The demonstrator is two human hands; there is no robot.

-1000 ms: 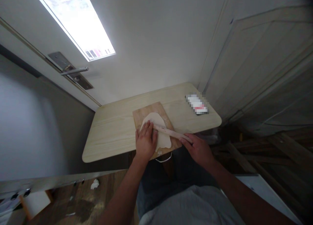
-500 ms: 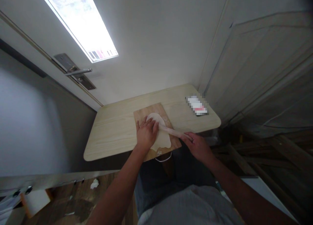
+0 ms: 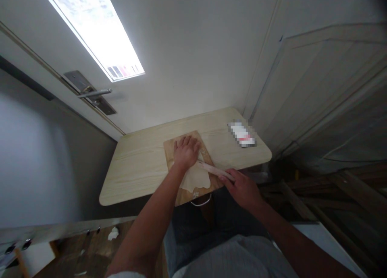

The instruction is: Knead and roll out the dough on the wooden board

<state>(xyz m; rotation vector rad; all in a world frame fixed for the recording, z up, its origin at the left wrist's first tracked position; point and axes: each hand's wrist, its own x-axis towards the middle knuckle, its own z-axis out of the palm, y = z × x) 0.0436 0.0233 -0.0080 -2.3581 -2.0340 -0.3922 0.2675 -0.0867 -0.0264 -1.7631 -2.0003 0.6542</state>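
A flat sheet of pale dough [image 3: 196, 179] lies on a wooden board [image 3: 184, 198], its near edge uneven. My left hand [image 3: 186, 152] rests palm down over the far part of the dough with its fingers spread, hiding what is beneath. In my right hand [image 3: 243, 189], just off the board's right side, is one end of a thin wooden rolling pin [image 3: 215, 171]. The pin slants across the dough, and its far end meets the edge of my left hand; whether the palm presses on it cannot be seen.
The board sits on a light wood table [image 3: 136, 163] with rounded corners. A phone-like item with a blurred screen [image 3: 242, 133] lies at the table's right. Behind stands a white door with a metal handle [image 3: 95, 93]. Crumpled white paper [image 3: 113, 233] is on the floor at left.
My left hand has slid forward, away from me, over the far part of the dough. My right hand still holds the pin and has shifted slightly. The view has tilted a little.
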